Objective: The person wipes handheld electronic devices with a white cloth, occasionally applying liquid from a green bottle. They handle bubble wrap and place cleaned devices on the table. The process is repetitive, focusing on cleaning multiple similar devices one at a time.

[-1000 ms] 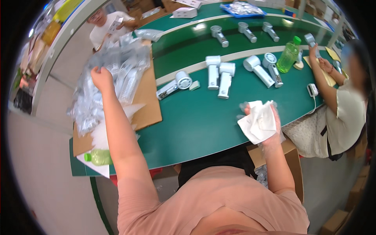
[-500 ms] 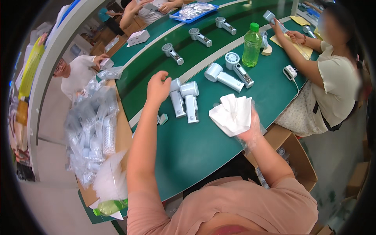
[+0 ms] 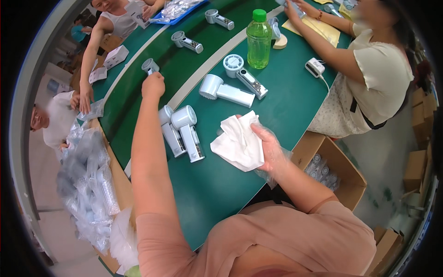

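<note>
My left hand, fingers closed, grips the handle of a light-blue handheld fan on the dark-green belt. A white cloth lies bunched in my right hand, which wears a clear plastic glove and presses its thumb on top. Beside my left forearm lie two handheld fans close together, partly overlapping. Farther right on the table are a fan with a smooth white handle and another with a dark panel in its handle.
More fans lie along the belt. A green bottle stands on the table, near a small white device with a cable. Plastic sleeves heap at left; an open carton stands at right. Co-workers sit across and at right.
My left hand has reached forward and closed on a fan on the belt. The view has shifted. The cloth stays in my right hand. A co-worker across now stretches an arm toward the bags.
</note>
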`<action>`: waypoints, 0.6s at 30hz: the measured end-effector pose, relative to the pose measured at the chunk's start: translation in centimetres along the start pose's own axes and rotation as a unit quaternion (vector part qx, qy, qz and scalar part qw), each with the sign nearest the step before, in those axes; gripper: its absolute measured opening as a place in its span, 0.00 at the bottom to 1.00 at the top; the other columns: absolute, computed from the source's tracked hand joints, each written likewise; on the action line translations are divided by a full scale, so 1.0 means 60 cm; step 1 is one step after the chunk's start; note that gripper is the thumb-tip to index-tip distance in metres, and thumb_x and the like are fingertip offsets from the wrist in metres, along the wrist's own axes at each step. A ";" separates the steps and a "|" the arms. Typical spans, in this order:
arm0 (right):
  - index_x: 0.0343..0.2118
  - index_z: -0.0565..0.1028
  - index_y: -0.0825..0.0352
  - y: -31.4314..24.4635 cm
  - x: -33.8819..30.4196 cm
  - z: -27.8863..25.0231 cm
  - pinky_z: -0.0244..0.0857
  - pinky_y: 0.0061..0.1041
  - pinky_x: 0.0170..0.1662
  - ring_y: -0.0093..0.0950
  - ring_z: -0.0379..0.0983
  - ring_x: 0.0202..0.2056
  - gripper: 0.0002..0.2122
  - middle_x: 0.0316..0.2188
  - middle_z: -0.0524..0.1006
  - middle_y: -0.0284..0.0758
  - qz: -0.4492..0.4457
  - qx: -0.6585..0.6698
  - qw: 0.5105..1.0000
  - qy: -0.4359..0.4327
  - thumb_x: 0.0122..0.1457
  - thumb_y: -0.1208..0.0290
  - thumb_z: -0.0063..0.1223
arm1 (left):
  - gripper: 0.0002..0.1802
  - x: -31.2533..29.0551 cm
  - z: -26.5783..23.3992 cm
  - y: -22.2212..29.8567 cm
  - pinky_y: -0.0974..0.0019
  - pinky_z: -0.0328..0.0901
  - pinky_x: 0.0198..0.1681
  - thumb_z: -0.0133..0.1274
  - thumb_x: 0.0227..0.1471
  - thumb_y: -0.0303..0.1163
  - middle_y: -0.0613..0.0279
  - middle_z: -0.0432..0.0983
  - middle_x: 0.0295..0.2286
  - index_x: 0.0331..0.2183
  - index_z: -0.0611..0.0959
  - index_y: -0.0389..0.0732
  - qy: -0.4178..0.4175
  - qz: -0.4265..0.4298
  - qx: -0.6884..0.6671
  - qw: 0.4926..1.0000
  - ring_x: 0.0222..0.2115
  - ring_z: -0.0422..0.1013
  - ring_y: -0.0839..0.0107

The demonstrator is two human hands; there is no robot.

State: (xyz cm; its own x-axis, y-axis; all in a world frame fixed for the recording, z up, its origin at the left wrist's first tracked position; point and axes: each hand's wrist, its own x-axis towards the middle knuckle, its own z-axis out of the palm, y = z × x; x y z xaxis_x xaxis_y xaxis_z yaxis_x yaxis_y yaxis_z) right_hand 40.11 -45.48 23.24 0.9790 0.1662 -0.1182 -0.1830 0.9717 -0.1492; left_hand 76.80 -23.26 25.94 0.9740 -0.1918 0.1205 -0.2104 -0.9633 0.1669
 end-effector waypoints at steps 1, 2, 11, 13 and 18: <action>0.66 0.60 0.64 -0.001 0.001 0.000 0.57 0.43 0.67 0.40 0.64 0.63 0.26 0.64 0.66 0.42 0.008 -0.011 1.000 0.002 0.67 0.62 0.46 | 0.13 -0.004 -0.014 -0.008 0.52 0.70 0.46 0.54 0.59 0.39 0.48 0.81 0.40 0.42 0.84 0.43 0.031 0.009 -0.032 0.999 0.42 0.77 0.53; 0.66 0.61 0.63 -0.002 -0.001 0.002 0.57 0.42 0.66 0.40 0.64 0.63 0.25 0.64 0.66 0.42 0.018 -0.022 1.000 0.004 0.67 0.63 0.46 | 0.13 -0.013 -0.025 -0.015 0.55 0.70 0.45 0.53 0.59 0.38 0.50 0.81 0.39 0.42 0.84 0.42 0.041 0.018 -0.088 0.995 0.40 0.78 0.56; 0.56 0.70 0.68 0.005 -0.053 0.138 0.69 0.30 0.55 0.28 0.74 0.52 0.17 0.52 0.75 0.36 0.081 -0.455 0.876 0.138 0.68 0.67 0.46 | 0.16 -0.341 -0.227 0.054 0.73 0.66 0.34 0.49 0.62 0.34 0.64 0.78 0.38 0.50 0.81 0.42 0.013 -0.025 -0.370 0.929 0.32 0.74 0.77; 0.56 0.70 0.69 -0.011 -0.070 0.131 0.68 0.27 0.53 0.26 0.75 0.50 0.19 0.50 0.76 0.37 0.058 -0.409 0.892 0.184 0.69 0.62 0.46 | 0.20 -0.409 -0.235 0.060 0.74 0.64 0.33 0.49 0.62 0.34 0.62 0.78 0.38 0.55 0.78 0.42 -0.001 -0.021 -0.451 0.892 0.31 0.73 0.77; 0.56 0.71 0.70 -0.028 -0.111 0.149 0.67 0.24 0.50 0.25 0.74 0.47 0.22 0.50 0.77 0.35 0.055 -0.610 0.776 0.150 0.68 0.57 0.49 | 0.33 -0.609 -0.204 0.051 0.73 0.64 0.33 0.47 0.63 0.34 0.54 0.78 0.40 0.66 0.58 0.40 -0.002 -0.004 -0.533 0.846 0.32 0.72 0.76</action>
State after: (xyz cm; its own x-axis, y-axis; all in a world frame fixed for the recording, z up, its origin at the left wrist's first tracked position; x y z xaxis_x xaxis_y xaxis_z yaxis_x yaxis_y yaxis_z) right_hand 34.72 -46.74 33.07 0.9196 0.0122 -0.3926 -0.3928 0.0419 -0.9187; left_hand 39.50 -16.89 34.05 0.9757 -0.1887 0.1117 -0.1573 -0.2477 0.9560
